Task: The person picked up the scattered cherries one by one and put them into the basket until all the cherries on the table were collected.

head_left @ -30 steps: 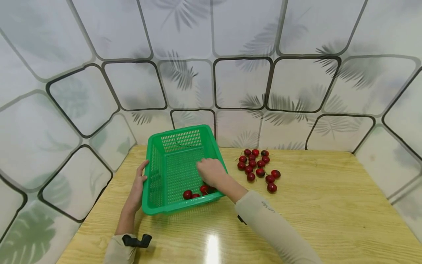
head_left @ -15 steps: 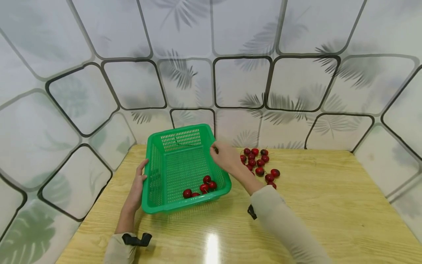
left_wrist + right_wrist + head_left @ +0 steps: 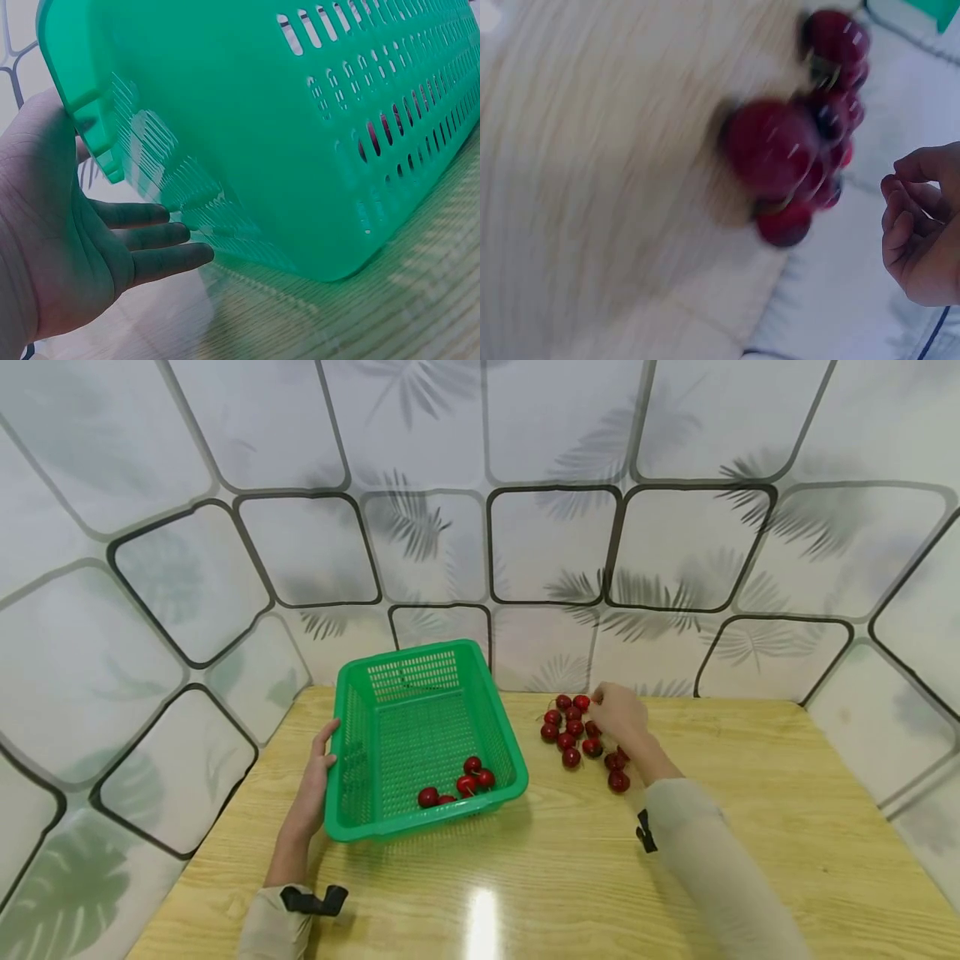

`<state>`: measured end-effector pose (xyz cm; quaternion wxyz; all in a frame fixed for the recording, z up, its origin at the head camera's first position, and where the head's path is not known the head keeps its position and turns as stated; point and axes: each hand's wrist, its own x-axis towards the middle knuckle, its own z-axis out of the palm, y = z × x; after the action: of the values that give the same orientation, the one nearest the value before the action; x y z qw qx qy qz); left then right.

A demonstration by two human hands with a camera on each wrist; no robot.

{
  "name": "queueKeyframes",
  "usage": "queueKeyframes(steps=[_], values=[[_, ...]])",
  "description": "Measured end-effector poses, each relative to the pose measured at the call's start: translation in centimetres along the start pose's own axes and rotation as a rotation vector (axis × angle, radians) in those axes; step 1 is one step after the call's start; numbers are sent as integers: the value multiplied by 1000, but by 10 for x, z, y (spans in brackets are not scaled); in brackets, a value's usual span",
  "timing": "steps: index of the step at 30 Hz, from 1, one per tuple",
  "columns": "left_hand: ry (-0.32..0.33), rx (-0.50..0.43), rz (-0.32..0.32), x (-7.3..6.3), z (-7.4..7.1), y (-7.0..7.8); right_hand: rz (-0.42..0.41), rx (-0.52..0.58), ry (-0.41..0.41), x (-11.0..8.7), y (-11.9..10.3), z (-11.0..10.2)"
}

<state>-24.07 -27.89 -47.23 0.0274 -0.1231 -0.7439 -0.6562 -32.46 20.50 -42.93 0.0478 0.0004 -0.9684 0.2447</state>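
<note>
My right hand (image 3: 621, 712) has crossed from the basket (image 3: 375, 829) to the cherries (image 3: 574, 727) right of centre — fingertips (image 3: 915, 166) nearly together, any hold unclear — where a stray knuckle could set some rolling.

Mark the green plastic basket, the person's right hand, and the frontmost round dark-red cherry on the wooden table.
Green plastic basket (image 3: 416, 735), head view, bare mesh floor.
Right hand (image 3: 619, 713), head view, back of the hand.
Round dark-red cherry (image 3: 618, 782), head view, middle of its skin.
</note>
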Motion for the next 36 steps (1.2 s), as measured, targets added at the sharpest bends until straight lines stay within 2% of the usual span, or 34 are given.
queueKeyframes(steps=[5,10,17,30,36], values=[[12,-2,-11,1,2,2,101,18,-36,0,38,-11],[16,7,-15,0,2,4,104,35,-73,-1,55,-13],[22,14,-27,0,3,3,61,6,-119,4,61,-7],[20,31,-22,0,2,-1,-22,-14,-74,11,65,5],[19,30,-16,0,2,0,24,8,-71,14,65,7]])
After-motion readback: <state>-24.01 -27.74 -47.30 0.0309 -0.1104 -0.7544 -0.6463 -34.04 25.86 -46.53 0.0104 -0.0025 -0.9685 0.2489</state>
